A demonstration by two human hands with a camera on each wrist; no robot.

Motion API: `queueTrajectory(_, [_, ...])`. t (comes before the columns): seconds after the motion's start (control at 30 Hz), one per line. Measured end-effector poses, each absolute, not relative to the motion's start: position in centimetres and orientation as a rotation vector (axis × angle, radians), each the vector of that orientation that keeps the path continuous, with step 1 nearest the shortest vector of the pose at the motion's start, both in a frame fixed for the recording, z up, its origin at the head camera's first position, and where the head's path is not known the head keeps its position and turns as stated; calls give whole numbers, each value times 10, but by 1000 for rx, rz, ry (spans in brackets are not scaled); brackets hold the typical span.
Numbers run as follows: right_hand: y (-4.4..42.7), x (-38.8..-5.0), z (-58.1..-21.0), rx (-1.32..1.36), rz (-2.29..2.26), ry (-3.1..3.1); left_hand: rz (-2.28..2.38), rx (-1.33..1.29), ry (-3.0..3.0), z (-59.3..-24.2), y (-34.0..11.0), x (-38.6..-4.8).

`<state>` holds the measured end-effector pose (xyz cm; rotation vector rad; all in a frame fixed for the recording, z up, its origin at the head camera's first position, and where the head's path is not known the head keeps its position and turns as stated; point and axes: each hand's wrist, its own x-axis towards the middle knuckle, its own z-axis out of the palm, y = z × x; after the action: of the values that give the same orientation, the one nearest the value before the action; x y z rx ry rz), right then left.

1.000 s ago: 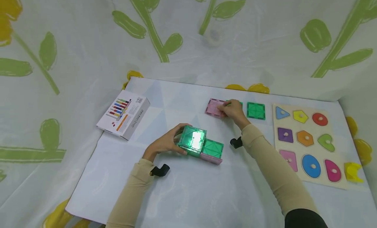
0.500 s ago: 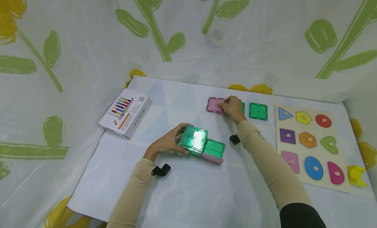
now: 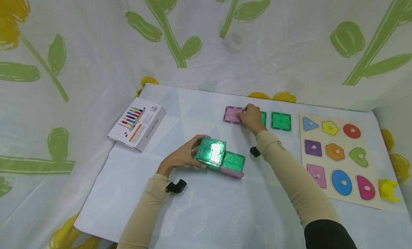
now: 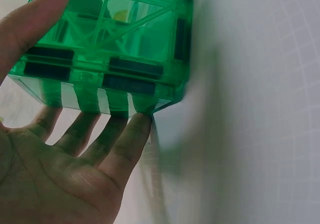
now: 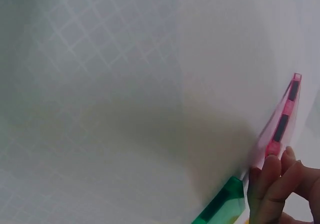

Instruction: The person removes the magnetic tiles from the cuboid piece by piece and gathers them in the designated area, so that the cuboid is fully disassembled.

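My left hand (image 3: 181, 154) grips a green cube of see-through magnetic tiles (image 3: 210, 150), thumb on one side and fingers on the opposite side. Against the cube's right side stands a lower part with a green top (image 3: 233, 161) and a pink front tile (image 3: 232, 173). Farther back, my right hand (image 3: 253, 118) pinches the right edge of a pink magnetic tile (image 3: 232, 114). In the right wrist view this pink tile (image 5: 286, 116) is seen edge-on at the fingertips. A green tile (image 3: 264, 117) lies partly hidden behind the right hand, and another green tile (image 3: 281, 121) lies to its right.
A wooden shape puzzle board (image 3: 341, 133) lies on the right of the table (image 3: 193, 213), with a yellow piece (image 3: 388, 190) beside it. At the left edge rests a white picture box (image 3: 136, 124). Behind the table hangs a flower-patterned cloth (image 3: 106, 56).
My right hand has shifted slightly left and back with the pink tile, widening its distance from the far-right green tile. My left hand and the cube have stayed in place.
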<state>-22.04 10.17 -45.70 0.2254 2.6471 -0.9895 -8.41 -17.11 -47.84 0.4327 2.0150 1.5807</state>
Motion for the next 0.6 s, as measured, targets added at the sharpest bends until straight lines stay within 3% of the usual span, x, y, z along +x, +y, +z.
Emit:
queueTrajectory(0.3, [114,-208,-440,51,-943,2714,1568,406,2034,-476,-170,-81])
queueTrajectory(0.6, [132,-153,-423,-339,-913,2644,1561,391,2053,-475,-168,-80])
